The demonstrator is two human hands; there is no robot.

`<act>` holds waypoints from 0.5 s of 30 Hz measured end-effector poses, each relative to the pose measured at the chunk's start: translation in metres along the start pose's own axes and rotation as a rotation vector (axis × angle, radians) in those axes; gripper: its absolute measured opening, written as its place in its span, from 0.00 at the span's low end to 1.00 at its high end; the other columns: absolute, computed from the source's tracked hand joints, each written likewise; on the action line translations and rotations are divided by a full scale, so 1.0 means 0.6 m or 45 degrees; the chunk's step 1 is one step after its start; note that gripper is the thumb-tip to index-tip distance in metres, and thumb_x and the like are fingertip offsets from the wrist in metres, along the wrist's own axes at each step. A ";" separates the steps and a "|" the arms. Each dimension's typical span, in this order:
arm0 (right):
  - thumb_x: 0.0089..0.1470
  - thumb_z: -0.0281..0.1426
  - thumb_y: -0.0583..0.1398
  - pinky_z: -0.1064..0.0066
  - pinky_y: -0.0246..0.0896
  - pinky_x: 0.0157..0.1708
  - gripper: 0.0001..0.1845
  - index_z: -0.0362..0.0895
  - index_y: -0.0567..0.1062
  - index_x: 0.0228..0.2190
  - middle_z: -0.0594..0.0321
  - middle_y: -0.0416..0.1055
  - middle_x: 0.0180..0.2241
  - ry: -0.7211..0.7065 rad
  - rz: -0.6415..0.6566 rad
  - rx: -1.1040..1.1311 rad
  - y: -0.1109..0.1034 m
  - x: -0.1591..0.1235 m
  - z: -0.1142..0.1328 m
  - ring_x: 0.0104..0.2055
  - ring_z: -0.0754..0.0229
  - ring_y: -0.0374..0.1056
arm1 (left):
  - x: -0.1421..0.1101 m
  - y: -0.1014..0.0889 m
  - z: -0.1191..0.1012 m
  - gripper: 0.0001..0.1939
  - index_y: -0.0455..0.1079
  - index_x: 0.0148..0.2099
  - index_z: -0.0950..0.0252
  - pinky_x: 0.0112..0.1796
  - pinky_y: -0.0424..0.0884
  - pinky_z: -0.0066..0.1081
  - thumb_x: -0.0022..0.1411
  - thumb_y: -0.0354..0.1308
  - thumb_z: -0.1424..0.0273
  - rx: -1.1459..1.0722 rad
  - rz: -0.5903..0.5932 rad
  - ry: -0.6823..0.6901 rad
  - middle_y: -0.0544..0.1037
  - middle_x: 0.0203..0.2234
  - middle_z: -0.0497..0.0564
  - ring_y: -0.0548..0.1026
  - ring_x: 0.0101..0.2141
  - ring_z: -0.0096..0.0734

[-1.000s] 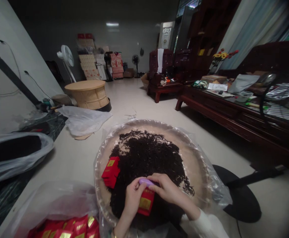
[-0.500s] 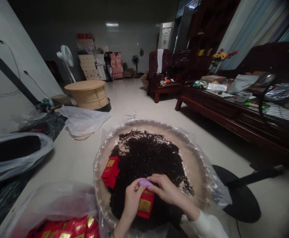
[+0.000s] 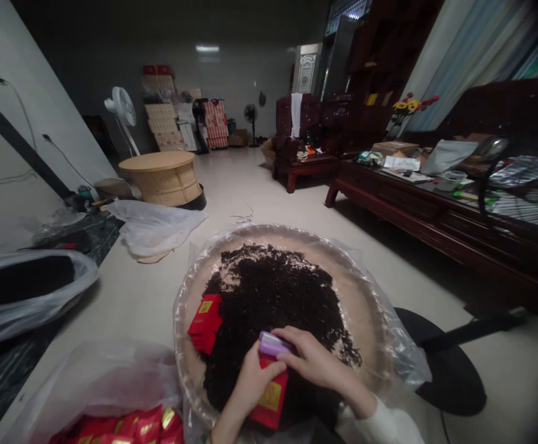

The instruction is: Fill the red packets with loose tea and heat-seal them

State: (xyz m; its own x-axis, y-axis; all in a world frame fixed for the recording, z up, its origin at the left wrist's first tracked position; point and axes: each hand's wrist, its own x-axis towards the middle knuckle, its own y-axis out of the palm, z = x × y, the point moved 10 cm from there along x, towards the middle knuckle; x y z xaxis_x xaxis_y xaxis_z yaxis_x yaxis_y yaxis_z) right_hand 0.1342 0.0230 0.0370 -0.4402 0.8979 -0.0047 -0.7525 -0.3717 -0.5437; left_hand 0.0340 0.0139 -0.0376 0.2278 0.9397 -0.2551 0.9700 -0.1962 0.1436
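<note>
There it was, right in the middle of things: the packet (image 3: 271,402), red with a gold label, held upright over the near part of the tray (image 3: 365,308)! The left hand (image 3: 250,379) had it, the grip closed, thumb laid across the front just below the top; the fingers behind were hidden. And over on the other side came the right hand (image 3: 315,357), thumb and fingers closed on the right end of a purple tool (image 3: 272,346). That tool lay crosswise against the packet's top edge, though whether it pinched the edge could not be told.

Below spread the dark leaves (image 3: 280,290), a broad heap across the plastic-lined tray, thin and patchy at the far side. Out at their left edge sat a stack (image 3: 205,324) of red packets, well inside the rim. Just beside the tray, near left, a clear bag (image 3: 106,364) showed more red packets (image 3: 146,427), gold labels catching the light. Farther left, a white bag (image 3: 86,271) gaped around something dark. To the right, a black base (image 3: 453,370) stood on the floor near the tray, below a long table (image 3: 389,213) loaded with clutter.
</note>
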 end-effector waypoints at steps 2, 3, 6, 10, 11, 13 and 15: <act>0.54 0.38 0.58 0.60 0.62 0.50 0.23 0.46 0.71 0.51 0.54 0.73 0.50 0.039 -0.176 0.053 -0.029 -0.004 -0.031 0.50 0.50 0.69 | -0.004 0.009 0.011 0.28 0.69 0.44 0.67 0.33 0.74 0.34 0.43 0.69 0.58 -0.078 0.044 -0.108 0.80 0.33 0.54 0.78 0.28 0.37; 0.54 0.39 0.58 0.59 0.62 0.51 0.24 0.46 0.70 0.53 0.54 0.71 0.52 0.069 -0.290 0.074 -0.047 -0.007 -0.054 0.52 0.50 0.68 | -0.006 0.012 0.014 0.29 0.67 0.45 0.66 0.29 0.74 0.33 0.44 0.68 0.56 -0.124 0.053 -0.150 0.80 0.31 0.53 0.78 0.25 0.35; 0.53 0.43 0.56 0.57 0.65 0.49 0.27 0.45 0.67 0.53 0.52 0.71 0.52 0.215 -0.615 0.014 -0.104 -0.022 -0.142 0.50 0.48 0.69 | -0.008 0.006 0.010 0.29 0.66 0.42 0.65 0.25 0.73 0.31 0.45 0.65 0.49 -0.218 -0.008 -0.166 0.80 0.28 0.52 0.78 0.21 0.34; 0.50 0.45 0.56 0.51 0.65 0.47 0.26 0.44 0.70 0.47 0.49 0.74 0.47 0.322 -0.776 -0.150 -0.136 -0.038 -0.229 0.47 0.44 0.71 | -0.005 -0.010 0.009 0.29 0.67 0.36 0.65 0.23 0.70 0.29 0.46 0.61 0.44 -0.205 -0.105 -0.123 0.79 0.24 0.51 0.76 0.20 0.33; 0.50 0.46 0.56 0.51 0.65 0.47 0.25 0.44 0.71 0.45 0.48 0.74 0.46 0.322 -0.797 -0.177 -0.137 -0.041 -0.235 0.47 0.43 0.71 | -0.004 -0.014 0.008 0.28 0.68 0.35 0.65 0.23 0.70 0.29 0.47 0.61 0.44 -0.174 -0.116 -0.099 0.78 0.23 0.50 0.76 0.20 0.33; 0.50 0.48 0.57 0.49 0.63 0.48 0.25 0.43 0.72 0.43 0.47 0.74 0.45 0.290 -0.860 -0.231 -0.137 -0.046 -0.218 0.47 0.42 0.70 | -0.002 -0.020 0.003 0.26 0.70 0.31 0.66 0.25 0.69 0.28 0.48 0.60 0.45 -0.075 -0.135 -0.020 0.77 0.22 0.49 0.75 0.21 0.32; 0.52 0.48 0.57 0.49 0.59 0.51 0.24 0.44 0.74 0.42 0.48 0.73 0.45 0.188 -0.891 -0.263 -0.126 -0.046 -0.166 0.48 0.44 0.68 | -0.001 -0.024 -0.005 0.24 0.71 0.29 0.66 0.26 0.68 0.27 0.51 0.59 0.47 0.041 -0.157 0.061 0.76 0.20 0.49 0.73 0.23 0.31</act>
State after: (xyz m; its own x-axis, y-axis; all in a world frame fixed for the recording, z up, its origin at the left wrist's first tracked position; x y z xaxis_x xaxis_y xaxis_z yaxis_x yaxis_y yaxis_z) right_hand 0.2520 0.0497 -0.0052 0.1896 0.9362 0.2959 -0.7190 0.3376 -0.6075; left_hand 0.0196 0.0170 -0.0366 0.1033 0.9694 -0.2228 0.9928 -0.0868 0.0828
